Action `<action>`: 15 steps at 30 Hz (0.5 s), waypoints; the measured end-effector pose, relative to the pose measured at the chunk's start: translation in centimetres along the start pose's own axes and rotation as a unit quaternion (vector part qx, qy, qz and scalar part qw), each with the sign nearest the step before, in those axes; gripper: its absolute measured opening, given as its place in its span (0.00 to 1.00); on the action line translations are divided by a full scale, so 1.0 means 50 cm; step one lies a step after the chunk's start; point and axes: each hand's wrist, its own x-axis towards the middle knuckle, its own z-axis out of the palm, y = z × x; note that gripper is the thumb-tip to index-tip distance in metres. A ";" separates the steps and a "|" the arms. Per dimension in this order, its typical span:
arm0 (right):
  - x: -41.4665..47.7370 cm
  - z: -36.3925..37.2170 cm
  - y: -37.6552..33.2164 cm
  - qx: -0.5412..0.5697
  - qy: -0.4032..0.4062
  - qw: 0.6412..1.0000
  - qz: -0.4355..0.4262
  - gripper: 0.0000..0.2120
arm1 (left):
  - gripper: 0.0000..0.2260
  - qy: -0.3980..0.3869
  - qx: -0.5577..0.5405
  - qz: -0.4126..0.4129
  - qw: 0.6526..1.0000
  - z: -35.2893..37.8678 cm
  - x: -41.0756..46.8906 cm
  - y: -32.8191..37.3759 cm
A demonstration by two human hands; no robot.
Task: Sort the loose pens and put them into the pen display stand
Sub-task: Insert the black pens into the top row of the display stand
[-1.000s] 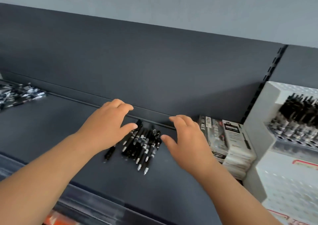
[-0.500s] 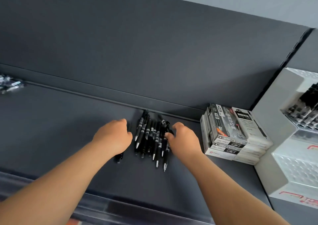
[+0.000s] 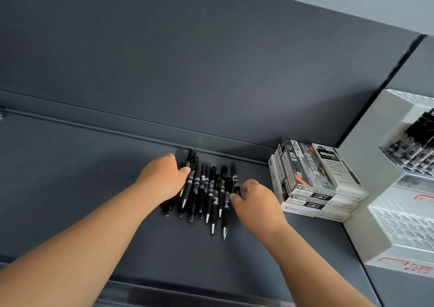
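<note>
Several loose black pens [image 3: 206, 189] lie in a pile on the dark shelf [image 3: 70, 177], tips pointing toward me. My left hand [image 3: 162, 182] lies over the pile's left edge. Its fingers curl onto the pens, its thumb presses against one, and pen tips stick out below the palm. My right hand [image 3: 256, 201] is at the pile's right edge and pinches the rightmost pen between thumb and fingers. The white pen display stand [image 3: 385, 189] stands at the far right, with black pens [image 3: 413, 142] in an upper tier.
A stack of pen boxes [image 3: 314, 180] sits between the pile and the stand, close to my right hand. The shelf's back wall [image 3: 187, 72] rises just behind the pens. The shelf's front lip [image 3: 164, 292] runs below my forearms.
Both hands have dropped from hovering above the pile and closed in on its two sides. The pens are now bunched closer together, and the view has shifted left and down.
</note>
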 end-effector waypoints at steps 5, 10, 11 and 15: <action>0.028 0.007 -0.015 0.022 -0.038 0.998 0.047 0.18 | 0.22 -0.015 -0.003 -0.020 1.000 0.009 -0.003 0.032; 0.033 0.005 -0.037 0.022 -0.080 0.995 0.048 0.21 | 0.22 -0.054 0.003 -0.041 0.998 0.015 0.010 0.046; 0.036 0.004 -0.040 0.023 -0.085 0.995 0.047 0.20 | 0.21 -0.062 -0.001 -0.043 0.997 0.016 0.013 0.049; 0.048 -0.001 -0.042 0.046 -0.122 0.990 0.050 0.19 | 0.25 -0.070 -0.012 -0.053 0.996 0.020 0.014 0.051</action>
